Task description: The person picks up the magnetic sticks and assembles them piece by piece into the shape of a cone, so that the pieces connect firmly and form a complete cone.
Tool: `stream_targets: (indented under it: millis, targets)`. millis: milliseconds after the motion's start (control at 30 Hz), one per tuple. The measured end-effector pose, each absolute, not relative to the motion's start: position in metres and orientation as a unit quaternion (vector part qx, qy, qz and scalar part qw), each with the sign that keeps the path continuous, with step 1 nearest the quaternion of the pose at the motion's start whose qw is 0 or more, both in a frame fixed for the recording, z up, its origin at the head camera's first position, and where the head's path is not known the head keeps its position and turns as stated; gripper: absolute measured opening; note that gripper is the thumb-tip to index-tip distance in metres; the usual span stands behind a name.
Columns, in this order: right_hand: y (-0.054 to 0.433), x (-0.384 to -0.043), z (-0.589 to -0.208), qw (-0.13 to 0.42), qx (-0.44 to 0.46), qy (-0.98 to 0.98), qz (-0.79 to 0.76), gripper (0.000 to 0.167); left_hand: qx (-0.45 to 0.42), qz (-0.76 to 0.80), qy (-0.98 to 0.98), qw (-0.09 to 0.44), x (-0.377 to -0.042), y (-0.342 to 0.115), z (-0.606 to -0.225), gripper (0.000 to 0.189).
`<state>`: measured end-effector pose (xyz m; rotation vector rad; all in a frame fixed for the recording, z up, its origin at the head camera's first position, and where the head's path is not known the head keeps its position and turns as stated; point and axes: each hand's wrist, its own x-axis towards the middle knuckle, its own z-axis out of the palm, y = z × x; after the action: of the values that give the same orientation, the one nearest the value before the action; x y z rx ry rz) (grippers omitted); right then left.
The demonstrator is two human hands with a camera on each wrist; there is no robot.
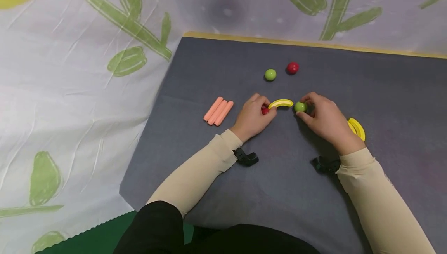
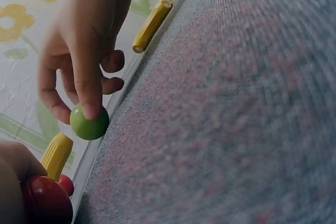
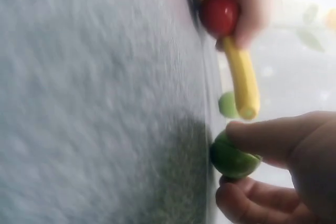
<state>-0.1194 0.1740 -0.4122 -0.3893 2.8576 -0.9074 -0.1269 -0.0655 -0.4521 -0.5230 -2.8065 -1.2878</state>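
— What are we holding, and how does it handle?
— In our right hand [image 1: 326, 121] we pinch the green ball [image 1: 299, 106] between thumb and fingertips; its gloss suggests a hard, light, slightly slippery thing, so we do best to take it across its widest part
— And our left hand [image 1: 251, 117]?
— It is closed on the near red ball [image 3: 219, 15], pinched at the fingers; that looks just as smooth and stiff, hardly fragile, and likely to roll if we loosen
— Where does the yellow curved piece [image 1: 280, 102] lie?
— One end is at our left thumb and fingers, right beside the near red ball; we cannot tell whether we grip it or it only rests there. The other end points toward our right hand, near the green ball. It looks light and rigid, and its middle should give us the steadiest hold
— What else is around our hands?
— Pink sticks [image 1: 218, 111] off the left hand's outer side, a second green ball [image 1: 270, 75] and a far red ball [image 1: 292, 68] beyond both hands, and a yellow arc [image 1: 359, 128] by the right hand's outer side
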Motion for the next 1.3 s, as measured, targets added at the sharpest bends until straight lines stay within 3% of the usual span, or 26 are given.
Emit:
stream_targets:
  millis: [300, 700, 1033, 1300]
  targets:
    - [0.167, -0.114, -0.411, 0.061, -0.152, 0.939, -0.303, 0.035, -0.194, -0.372, -0.907, -0.031, -0.126, -0.067, -0.448, 0.029]
    - [0.163, -0.113, -0.408, 0.072, -0.225, 0.924, -0.301, 0.034, -0.201, -0.423, -0.879, -0.085, -0.132, -0.073, -0.450, 0.020]
    - [0.202, -0.097, -0.394, 0.051, -0.178, 0.956, -0.229, 0.037, -0.166, -0.489, -0.847, -0.128, -0.136, -0.075, -0.443, 0.018]
    - [0.238, -0.080, -0.394, 0.050, -0.139, 0.973, -0.177, 0.038, -0.148, -0.501, -0.843, -0.126, -0.137, -0.076, -0.444, 0.017]
